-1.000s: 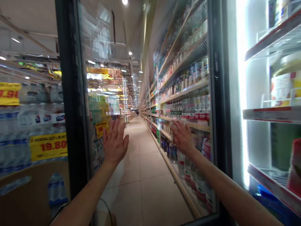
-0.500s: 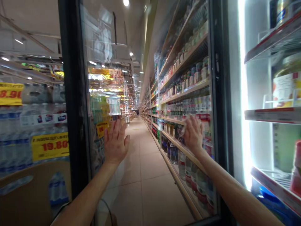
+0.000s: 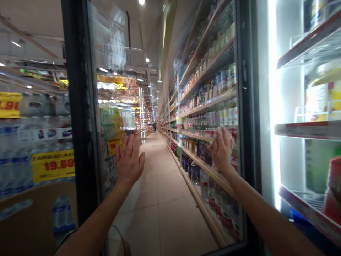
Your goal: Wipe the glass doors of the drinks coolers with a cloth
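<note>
A glass door (image 3: 77, 106) in a black frame stands swung open before me, and the shop aisle shows through its pane. My left hand (image 3: 129, 160) lies flat toward the glass on the left side, fingers spread and nothing held. On the right side of the pane, my right hand (image 3: 223, 151) presses a pale, crumpled cloth (image 3: 214, 138) to the glass. The palm covers most of the cloth, so only its edge shows past the fingers.
At the right, the lit fridge has shelves (image 3: 306, 129) with drinks, including a large bottle (image 3: 321, 94). Packs of bottled water (image 3: 17, 156) and yellow price signs (image 3: 53, 165) stand left. Shelves of bottles (image 3: 205, 103) line the tiled aisle (image 3: 160, 199) beyond the glass.
My right hand has shifted slightly to the right across the glass with the cloth. The left hand stays flat in nearly the same place. The view has turned a little.
</note>
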A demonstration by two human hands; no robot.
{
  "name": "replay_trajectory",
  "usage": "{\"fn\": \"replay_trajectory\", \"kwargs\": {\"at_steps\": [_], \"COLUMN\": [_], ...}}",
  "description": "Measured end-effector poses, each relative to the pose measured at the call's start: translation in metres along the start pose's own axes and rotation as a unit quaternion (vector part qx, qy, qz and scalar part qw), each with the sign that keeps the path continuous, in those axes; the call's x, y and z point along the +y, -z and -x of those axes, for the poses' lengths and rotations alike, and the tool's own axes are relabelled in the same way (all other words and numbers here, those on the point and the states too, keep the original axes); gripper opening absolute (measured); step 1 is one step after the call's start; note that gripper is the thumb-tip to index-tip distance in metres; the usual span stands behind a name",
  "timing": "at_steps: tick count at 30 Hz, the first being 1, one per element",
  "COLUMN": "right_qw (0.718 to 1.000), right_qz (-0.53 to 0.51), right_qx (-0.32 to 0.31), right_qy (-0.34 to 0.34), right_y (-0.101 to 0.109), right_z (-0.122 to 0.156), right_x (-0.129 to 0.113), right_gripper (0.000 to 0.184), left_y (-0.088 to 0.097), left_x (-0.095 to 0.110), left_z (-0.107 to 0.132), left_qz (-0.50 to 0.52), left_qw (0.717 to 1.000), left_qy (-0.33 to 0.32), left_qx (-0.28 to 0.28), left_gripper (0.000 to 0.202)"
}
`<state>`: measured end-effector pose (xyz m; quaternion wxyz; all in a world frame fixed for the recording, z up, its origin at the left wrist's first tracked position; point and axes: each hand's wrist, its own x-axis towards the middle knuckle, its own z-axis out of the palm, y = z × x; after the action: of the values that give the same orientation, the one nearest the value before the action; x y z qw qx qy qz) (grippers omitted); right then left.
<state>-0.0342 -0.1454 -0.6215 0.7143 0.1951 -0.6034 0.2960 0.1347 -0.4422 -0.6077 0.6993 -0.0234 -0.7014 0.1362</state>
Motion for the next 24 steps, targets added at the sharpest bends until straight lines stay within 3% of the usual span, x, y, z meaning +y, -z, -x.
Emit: {"fn": "replay_trajectory", "kwargs": {"at_steps": [1,3,5,7,9,11,13,15,17,20,22,24], "right_qw": [0.998,0.999,0.997,0.977,0.96,0.973,0.998,0.995,0.992,0.997,0.974,0.947], "right_qz": [0.007,-0.008,-0.041,-0.068,-0.066,-0.04,-0.008,0.005,-0.004,-0.048,-0.097,-0.142], "right_qx": [0.028,0.036,-0.007,-0.071,-0.113,-0.107,-0.046,0.023,0.036,-0.051,-0.129,-0.175], "right_qy": [-0.047,-0.039,0.064,0.189,0.249,0.198,0.043,-0.094,-0.123,0.017,0.158,0.229], "right_y": [-0.002,-0.005,-0.006,-0.005,-0.002,0.001,0.002,0.0,-0.004,-0.008,-0.008,-0.006], "right_z": [-0.004,-0.005,0.005,0.018,0.025,0.02,0.004,-0.013,-0.019,-0.005,0.012,0.024], "right_x": [0.004,-0.004,-0.029,-0.052,-0.057,-0.038,-0.008,0.014,0.011,-0.034,-0.071,-0.1], "right_gripper": [0.048,0.05,0.05,0.048,0.044,0.043,0.044,0.048,0.051,0.049,0.051,0.054], "left_y": [0.0,0.0,0.0,-0.001,-0.001,-0.001,0.0,0.0,0.0,-0.001,-0.001,0.0], "left_x": [0.0,0.0,0.0,-0.001,-0.001,-0.001,0.0,0.002,0.003,0.003,0.0,-0.002], "left_z": [0.0,0.0,0.0,0.0,0.0,0.0,0.0,0.0,0.0,0.0,0.0,-0.001], "left_qz": [0.001,-0.002,-0.006,-0.011,-0.013,-0.013,-0.011,-0.009,-0.007,-0.004,-0.004,-0.006], "left_qw": [1.0,1.0,1.0,1.0,1.0,1.0,1.0,1.0,1.0,1.0,1.0,1.0], "left_qy": [0.002,0.002,-0.001,-0.005,-0.009,-0.009,-0.006,-0.004,-0.002,0.005,0.006,0.002], "left_qx": [-0.001,-0.001,0.002,0.006,0.011,0.013,0.008,0.006,0.006,0.003,0.002,0.001], "left_gripper": [0.057,0.057,0.057,0.057,0.056,0.055,0.055,0.056,0.056,0.055,0.055,0.055]}}
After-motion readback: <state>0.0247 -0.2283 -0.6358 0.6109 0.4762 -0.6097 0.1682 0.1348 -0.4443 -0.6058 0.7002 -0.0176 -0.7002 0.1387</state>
